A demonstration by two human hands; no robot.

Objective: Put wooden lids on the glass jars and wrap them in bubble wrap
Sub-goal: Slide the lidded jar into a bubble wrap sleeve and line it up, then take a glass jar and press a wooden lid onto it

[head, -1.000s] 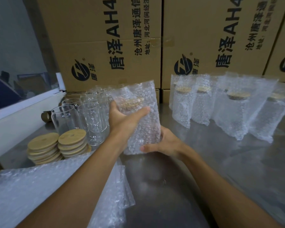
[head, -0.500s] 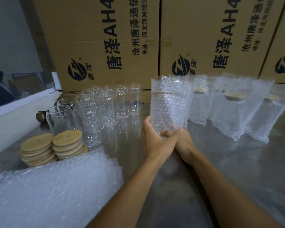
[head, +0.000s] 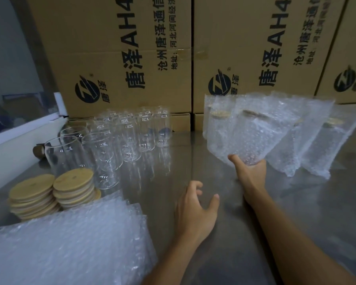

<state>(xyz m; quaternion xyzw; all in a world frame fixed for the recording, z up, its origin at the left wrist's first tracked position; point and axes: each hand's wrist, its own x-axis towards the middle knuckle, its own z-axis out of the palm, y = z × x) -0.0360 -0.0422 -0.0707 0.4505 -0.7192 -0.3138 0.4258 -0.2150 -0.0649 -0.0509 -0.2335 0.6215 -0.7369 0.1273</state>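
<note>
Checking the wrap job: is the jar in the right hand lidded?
Lidded: a wooden lid shows through the bubble wrap atop the jar the right hand holds.

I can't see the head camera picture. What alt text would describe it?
A person's right hand holds a bubble-wrapped lidded jar by its base, beside other wrapped jars on a steel table, while the left hand hovers open. At left: bare glass jars, two stacks of wooden lids, bubble wrap bags. Cardboard boxes behind.
</note>
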